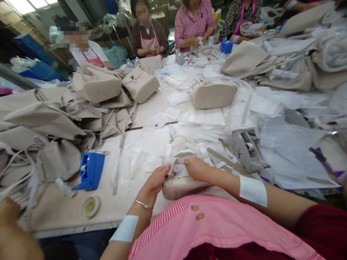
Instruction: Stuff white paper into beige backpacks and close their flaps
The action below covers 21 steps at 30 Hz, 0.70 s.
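Close to my apron lies a beige bag (183, 187), its base toward me and white wrapping around its upper part. My left hand (158, 178) is closed, pinching a white-wrapped strip (169, 155) that stands up at the bag's left side, perhaps a strap or handle. My right hand (196, 168) is closed on the right, just above the bag. From its fingers a thin, narrow piece (179, 163) points toward the left hand; its kind is too small to make out.
A blue tape dispenser (93, 169) and a small round dish (89, 207) stand at left. On the right is a grey tape dispenser (248, 150). Beige bags (46, 115) are heaped left; white sheets (287, 144) spread right. Co-workers sit across; another person's blurred hand (13, 231) shows lower left.
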{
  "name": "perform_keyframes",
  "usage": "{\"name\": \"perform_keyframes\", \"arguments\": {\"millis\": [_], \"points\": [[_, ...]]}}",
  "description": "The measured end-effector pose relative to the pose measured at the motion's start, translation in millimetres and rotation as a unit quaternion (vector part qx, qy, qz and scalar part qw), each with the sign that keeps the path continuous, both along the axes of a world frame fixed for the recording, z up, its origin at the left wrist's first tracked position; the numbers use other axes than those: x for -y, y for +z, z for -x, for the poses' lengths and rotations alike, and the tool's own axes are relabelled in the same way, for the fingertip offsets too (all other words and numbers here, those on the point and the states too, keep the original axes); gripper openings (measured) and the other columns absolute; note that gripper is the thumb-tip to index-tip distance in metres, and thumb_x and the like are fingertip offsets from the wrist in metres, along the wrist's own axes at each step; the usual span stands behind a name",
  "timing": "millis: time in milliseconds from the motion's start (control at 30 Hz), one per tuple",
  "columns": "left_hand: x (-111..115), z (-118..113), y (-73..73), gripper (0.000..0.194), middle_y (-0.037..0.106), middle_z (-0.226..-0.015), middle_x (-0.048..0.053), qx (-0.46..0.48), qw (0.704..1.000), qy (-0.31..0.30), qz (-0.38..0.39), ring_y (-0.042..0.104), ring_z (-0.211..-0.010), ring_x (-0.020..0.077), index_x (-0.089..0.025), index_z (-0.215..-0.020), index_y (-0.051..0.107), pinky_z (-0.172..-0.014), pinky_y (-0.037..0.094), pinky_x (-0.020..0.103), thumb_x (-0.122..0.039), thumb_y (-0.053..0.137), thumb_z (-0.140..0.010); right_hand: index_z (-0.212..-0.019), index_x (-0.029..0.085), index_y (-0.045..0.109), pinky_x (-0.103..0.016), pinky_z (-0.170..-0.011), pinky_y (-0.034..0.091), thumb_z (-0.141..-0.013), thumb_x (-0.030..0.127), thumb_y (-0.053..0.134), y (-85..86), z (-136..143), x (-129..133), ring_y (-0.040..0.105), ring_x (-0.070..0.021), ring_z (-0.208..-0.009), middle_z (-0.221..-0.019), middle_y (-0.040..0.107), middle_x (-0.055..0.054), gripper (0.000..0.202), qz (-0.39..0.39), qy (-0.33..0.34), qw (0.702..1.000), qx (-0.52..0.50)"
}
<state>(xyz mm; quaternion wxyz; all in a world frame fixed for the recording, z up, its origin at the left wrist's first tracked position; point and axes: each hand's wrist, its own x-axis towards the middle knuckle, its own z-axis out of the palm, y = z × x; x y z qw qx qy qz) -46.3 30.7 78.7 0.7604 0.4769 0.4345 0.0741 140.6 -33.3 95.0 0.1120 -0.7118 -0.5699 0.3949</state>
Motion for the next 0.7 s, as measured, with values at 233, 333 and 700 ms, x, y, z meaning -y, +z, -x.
{"name": "perform_keyframes", "arguments": {"millis": [233,333,700], "points": [[3,1,0.1,0.048,0.049,-0.062,-0.003,0.007,1.000,0.001,-0.008,0.037,-0.057,0.0098,-0.016,-0.071,0.053,-0.057,0.030,0.024,-0.063,0.055,-0.079,-0.074,0.016,0.072,-0.034,-0.071,0.044,-0.080,0.016,0.053,-7.1,-1,-14,0.064,-0.0254,-0.078,-0.076,0.070,-0.014,0.020,0.001,0.013,0.998,0.062],[5,0,-0.4,0.046,0.049,-0.061,-0.003,-0.010,0.999,-0.003,-0.042,0.038,-0.056,0.0104,-0.016,-0.073,0.054,-0.058,0.031,0.024,-0.061,0.053,-0.081,-0.073,0.016,0.071,-0.029,-0.067,0.042,-0.077,0.014,0.053,-15.4,3,-20,0.061,-0.0207,-0.074,-0.074,0.068,-0.011,0.019,-0.011,0.010,1.000,-0.014],[10,-7,3.0,0.030,0.060,-0.062,0.002,-0.155,0.945,-0.082,-0.277,0.054,-0.059,0.0178,-0.018,-0.086,0.062,-0.059,0.037,0.028,-0.044,0.048,-0.087,-0.086,0.013,0.065,-0.018,-0.043,0.028,-0.066,0.025,0.066,-35.5,13,-4,0.046,-0.0080,-0.054,-0.065,0.057,0.001,0.023,0.120,-0.182,0.779,-0.589]]}}
